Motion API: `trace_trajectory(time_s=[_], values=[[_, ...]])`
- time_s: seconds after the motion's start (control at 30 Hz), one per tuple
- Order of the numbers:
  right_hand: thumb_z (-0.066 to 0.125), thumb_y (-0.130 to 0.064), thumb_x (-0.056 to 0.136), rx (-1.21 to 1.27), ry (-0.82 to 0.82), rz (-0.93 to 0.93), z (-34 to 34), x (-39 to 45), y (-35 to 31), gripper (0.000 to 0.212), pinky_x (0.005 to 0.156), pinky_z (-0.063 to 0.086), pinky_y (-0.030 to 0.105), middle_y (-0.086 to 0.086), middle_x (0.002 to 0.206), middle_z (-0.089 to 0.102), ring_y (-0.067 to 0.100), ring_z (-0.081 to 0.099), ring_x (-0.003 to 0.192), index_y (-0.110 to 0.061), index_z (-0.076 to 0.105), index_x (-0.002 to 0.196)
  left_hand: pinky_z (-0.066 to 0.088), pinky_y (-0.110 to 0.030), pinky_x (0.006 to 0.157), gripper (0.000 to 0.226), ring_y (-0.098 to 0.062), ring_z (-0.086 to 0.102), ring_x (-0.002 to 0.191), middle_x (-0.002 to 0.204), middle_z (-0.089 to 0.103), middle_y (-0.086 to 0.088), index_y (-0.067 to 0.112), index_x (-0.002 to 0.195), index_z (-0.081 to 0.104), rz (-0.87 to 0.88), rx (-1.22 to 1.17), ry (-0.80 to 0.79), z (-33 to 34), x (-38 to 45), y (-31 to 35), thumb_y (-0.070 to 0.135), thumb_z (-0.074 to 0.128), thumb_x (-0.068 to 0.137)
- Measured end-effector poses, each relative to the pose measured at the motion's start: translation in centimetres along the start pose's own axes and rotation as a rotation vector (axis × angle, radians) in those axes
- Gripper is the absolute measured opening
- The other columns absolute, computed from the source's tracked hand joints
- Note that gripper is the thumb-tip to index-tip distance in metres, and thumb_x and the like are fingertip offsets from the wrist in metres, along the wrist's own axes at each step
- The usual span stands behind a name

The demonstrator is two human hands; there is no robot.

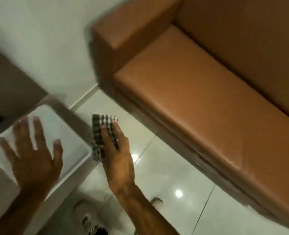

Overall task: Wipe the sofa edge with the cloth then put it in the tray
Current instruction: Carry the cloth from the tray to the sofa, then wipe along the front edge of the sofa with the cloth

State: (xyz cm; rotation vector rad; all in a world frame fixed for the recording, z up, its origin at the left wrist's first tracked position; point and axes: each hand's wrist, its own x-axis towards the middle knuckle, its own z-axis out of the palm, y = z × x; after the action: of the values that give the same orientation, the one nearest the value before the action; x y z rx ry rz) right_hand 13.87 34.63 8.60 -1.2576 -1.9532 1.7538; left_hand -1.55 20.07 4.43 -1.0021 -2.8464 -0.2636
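Observation:
A brown leather sofa (199, 92) fills the right and upper part of the head view, its front edge running diagonally down to the right. My right hand (118, 150) grips a black-and-white checked cloth (99, 131), held in the air over the floor between the sofa and a white tray (67, 133). The cloth hangs just past the tray's right corner. My left hand (31, 153) hovers over the tray with its fingers spread and nothing in it. The frame is blurred by motion.
The tray lies on a low brownish-grey table (9, 82) at the left. Glossy white floor tiles (165, 184) with light reflections lie between table and sofa. A white wall (47, 39) stands behind. My feet in light footwear (87, 216) show at the bottom.

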Motion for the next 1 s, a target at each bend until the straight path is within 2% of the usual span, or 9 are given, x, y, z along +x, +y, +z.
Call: trace_trajectory(time_s=[0.1, 0.23, 0.3, 0.37, 0.47, 0.57, 0.67, 0.8, 1.0], values=[[0.062, -0.08, 0.084, 0.0, 0.352, 0.113, -11.4, -1.4, 3.5, 0.051, 0.088, 0.066, 0.038, -0.034, 0.128, 0.061, 0.005, 0.075, 0.11, -0.071, 0.048, 0.133, 0.016, -0.077, 0.136, 0.066, -0.051, 0.025, 0.168, 0.18, 0.025, -0.032, -0.003, 0.171, 0.034, 0.401, 0.025, 0.043, -2.1, 3.0, 14.0, 0.032, 0.045, 0.116], [0.06, -0.044, 0.104, 0.142, 0.786, 0.312, -25.9, -7.1, 10.8, 0.039, 0.079, 0.066, 0.028, -0.028, 0.123, 0.07, 0.005, 0.075, 0.11, -0.052, 0.053, 0.141, 0.021, -0.073, 0.135, 0.074, -0.045, 0.032, 0.167, 0.18, 0.03, -0.027, 0.005, 0.174, 0.03, 0.783, -0.104, -0.144, -1.8, 1.8, 34.2, 0.04, 0.042, 0.11], [0.058, -0.028, 0.107, 0.212, 1.005, 0.468, -30.5, -10.7, 14.7, 0.043, 0.096, 0.061, 0.026, -0.037, 0.134, 0.062, -0.002, 0.066, 0.122, -0.036, 0.053, 0.148, 0.019, -0.072, 0.136, 0.076, -0.042, 0.029, 0.169, 0.182, 0.03, -0.023, 0.008, 0.175, 0.029, 0.972, -0.116, -0.252, -1.2, 0.0, 41.8, 0.042, 0.043, 0.109], [0.06, -0.017, 0.105, 0.268, 1.27, 0.621, -33.6, -13.5, 19.3, 0.044, 0.112, 0.053, 0.036, -0.014, 0.155, 0.051, 0.013, 0.055, 0.138, -0.016, 0.056, 0.149, 0.02, -0.071, 0.137, 0.074, -0.04, 0.028, 0.17, 0.182, 0.03, -0.021, 0.01, 0.175, 0.03, 1.135, -0.087, -0.284, 0.2, -2.4, 49.0, 0.042, 0.04, 0.11], [0.061, -0.018, 0.104, 0.483, 1.511, 0.802, -36.0, -15.0, 24.3, 0.043, 0.119, 0.045, 0.045, 0.013, 0.153, 0.053, 0.031, 0.055, 0.139, -0.008, 0.058, 0.146, 0.023, -0.067, 0.137, 0.072, -0.04, 0.029, 0.17, 0.181, 0.031, -0.022, 0.01, 0.175, 0.031, 1.345, -0.035, -0.308, 2.4, -5.5, 56.9, 0.043, 0.035, 0.111], [0.062, -0.017, 0.104, 0.787, 1.599, 0.945, -36.2, -14.4, 28.5, 0.043, 0.121, 0.041, 0.037, 0.013, 0.15, 0.056, 0.029, 0.054, 0.139, -0.009, 0.058, 0.146, 0.023, -0.065, 0.138, 0.071, -0.039, 0.027, 0.171, 0.182, 0.029, -0.021, 0.011, 0.177, 0.027, 1.594, 0.001, -0.302, 5.3, -8.1, 62.6, 0.042, 0.033, 0.113], [0.065, -0.017, 0.102, 1.041, 1.678, 0.99, -34.5, -11.0, 31.6, 0.042, 0.12, 0.044, 0.044, 0.013, 0.146, 0.06, 0.03, 0.057, 0.136, -0.008, 0.061, 0.143, 0.019, -0.065, 0.139, 0.073, -0.038, 0.024, 0.171, 0.183, 0.027, -0.02, 0.01, 0.176, 0.029, 1.793, 0.016, -0.348, 9.7, -9.1, 66.4, 0.044, 0.034, 0.112], [0.064, -0.016, 0.102, 1.335, 1.675, 1.009, -30.2, -4.2, 35.0, 0.04, 0.118, 0.046, 0.049, 0.012, 0.145, 0.062, 0.03, 0.058, 0.135, -0.011, 0.062, 0.142, -0.003, -0.054, 0.143, 0.077, -0.032, 0.009, 0.174, 0.187, 0.015, -0.016, 0.014, 0.178, 0.022, 2.1, 0.092, -0.347, 16.5, -9.2, 69.5, 0.05, 0.033, 0.111], [0.063, -0.011, 0.103, 1.572, 1.638, 0.881, -23.8, 6.8, 35.3, 0.036, 0.119, 0.046, 0.05, 0.01, 0.146, 0.063, 0.026, 0.058, 0.137, -0.011, 0.065, 0.139, 0.014, -0.066, 0.14, 0.077, -0.042, 0.013, 0.174, 0.186, 0.014, -0.023, 0.01, 0.179, 0.014, 2.208, 0.092, -0.271, 22.6, -8.3, 67.6, 0.05, 0.028, 0.115]])
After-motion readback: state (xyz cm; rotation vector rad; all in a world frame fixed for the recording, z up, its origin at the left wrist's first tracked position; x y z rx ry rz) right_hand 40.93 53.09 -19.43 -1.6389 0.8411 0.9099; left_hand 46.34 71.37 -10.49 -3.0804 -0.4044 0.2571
